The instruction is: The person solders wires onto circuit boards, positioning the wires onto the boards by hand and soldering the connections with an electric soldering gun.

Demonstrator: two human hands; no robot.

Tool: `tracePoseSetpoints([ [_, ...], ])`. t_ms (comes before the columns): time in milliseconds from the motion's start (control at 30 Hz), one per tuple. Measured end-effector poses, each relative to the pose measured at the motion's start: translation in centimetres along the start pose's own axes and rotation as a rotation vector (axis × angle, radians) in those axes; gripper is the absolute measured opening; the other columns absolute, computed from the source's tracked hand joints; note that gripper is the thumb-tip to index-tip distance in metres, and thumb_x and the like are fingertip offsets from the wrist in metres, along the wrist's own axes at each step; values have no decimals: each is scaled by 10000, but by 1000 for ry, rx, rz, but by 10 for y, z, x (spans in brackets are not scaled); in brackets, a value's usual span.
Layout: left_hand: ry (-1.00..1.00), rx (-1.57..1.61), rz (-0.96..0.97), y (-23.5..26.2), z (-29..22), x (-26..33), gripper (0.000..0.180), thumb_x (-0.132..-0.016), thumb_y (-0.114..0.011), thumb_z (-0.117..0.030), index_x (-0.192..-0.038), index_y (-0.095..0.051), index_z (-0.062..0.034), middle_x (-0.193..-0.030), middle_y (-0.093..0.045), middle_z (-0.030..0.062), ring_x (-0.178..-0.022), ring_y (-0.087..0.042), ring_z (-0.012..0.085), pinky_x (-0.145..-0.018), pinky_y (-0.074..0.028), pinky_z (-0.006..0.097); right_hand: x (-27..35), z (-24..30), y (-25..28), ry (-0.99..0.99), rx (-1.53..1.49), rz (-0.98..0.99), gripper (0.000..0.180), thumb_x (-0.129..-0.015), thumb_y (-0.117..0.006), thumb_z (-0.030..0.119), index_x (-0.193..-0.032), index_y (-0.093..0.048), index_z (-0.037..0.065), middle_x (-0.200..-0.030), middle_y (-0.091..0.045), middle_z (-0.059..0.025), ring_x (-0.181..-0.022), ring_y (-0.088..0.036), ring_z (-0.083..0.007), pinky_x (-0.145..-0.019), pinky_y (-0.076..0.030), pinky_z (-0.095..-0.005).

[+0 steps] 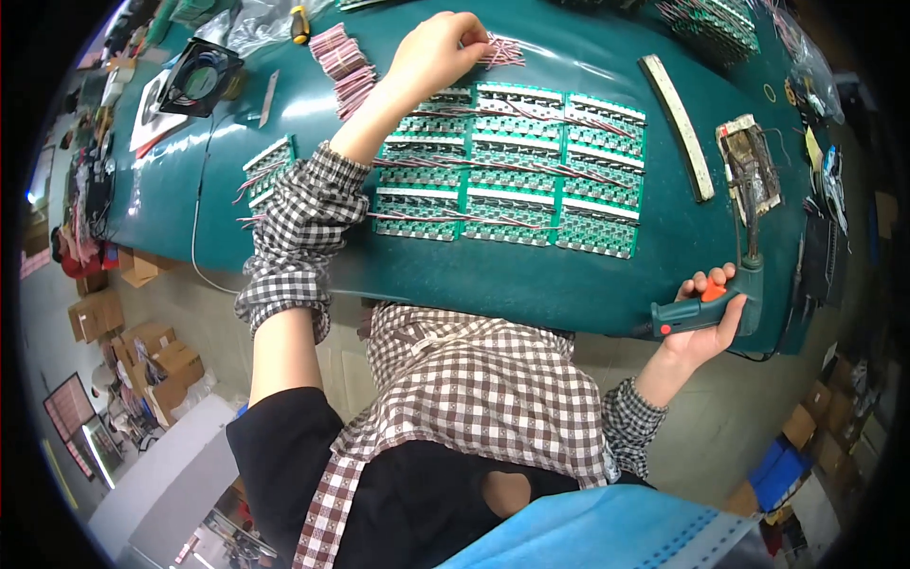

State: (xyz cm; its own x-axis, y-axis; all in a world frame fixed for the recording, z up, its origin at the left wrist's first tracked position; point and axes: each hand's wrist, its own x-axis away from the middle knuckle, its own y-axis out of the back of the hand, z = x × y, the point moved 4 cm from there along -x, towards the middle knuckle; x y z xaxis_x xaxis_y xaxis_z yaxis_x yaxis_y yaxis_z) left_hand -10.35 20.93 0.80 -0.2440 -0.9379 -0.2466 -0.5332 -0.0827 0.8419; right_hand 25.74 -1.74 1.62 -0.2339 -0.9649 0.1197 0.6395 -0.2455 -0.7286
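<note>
My left hand (438, 59) is stretched to the far side of the table, its fingers pinched together on a small loose pile of short red and white wires (505, 51). My right hand (706, 334) is wrapped around a green soldering gun (749, 302) with an orange trigger, at the right near edge. Its metal barrel points away from me, over a dirty tray-like stand (755, 152). Between the hands lie green circuit boards (512, 204) in rows, with red and white wires laid across them. The left forearm covers part of the boards' left side.
Bundles of pink wires (341, 62) lie left of my left hand. Further left are a black fan (199, 78), a screwdriver (300, 26) and a small separate board (269, 171). A long pale bar (677, 128) lies right of the boards. More stacked boards (716, 28) stand at the back right.
</note>
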Motion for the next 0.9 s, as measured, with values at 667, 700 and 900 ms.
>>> tracePoseSetpoints([
  [667, 170, 170, -57, -4, 15, -7, 188, -774, -600, -174, -763, -551, 7, -687, -581, 140, -619, -590, 223, -596, -468, 338, 11, 8, 5, 19, 137, -53, 350, -897, -564, 277, -1114, -444, 30, -1009, -535, -89, -907, -547, -223, -844, -466, -377],
  [700, 65, 99, -146, 5, 5, -3, 166, -777, -613, -149, -776, -559, 7, -689, -579, 137, -623, -591, 207, -609, -469, 315, 12, 8, 5, 14, 141, -64, 350, -897, -564, 277, -1114, -444, 30, -1009, -535, -89, -907, -547, -223, -844, -466, -377],
  [900, 298, 601, 182, 42, -74, 47, 309, -744, -677, -144, -959, -570, 52, -811, -612, 128, -750, -609, 261, -701, -493, 308, 22, 6, 11, 35, 258, -119, 354, -901, -554, 287, -1112, -452, 22, -1021, -537, -96, -890, -564, -227, -839, -475, -391],
])
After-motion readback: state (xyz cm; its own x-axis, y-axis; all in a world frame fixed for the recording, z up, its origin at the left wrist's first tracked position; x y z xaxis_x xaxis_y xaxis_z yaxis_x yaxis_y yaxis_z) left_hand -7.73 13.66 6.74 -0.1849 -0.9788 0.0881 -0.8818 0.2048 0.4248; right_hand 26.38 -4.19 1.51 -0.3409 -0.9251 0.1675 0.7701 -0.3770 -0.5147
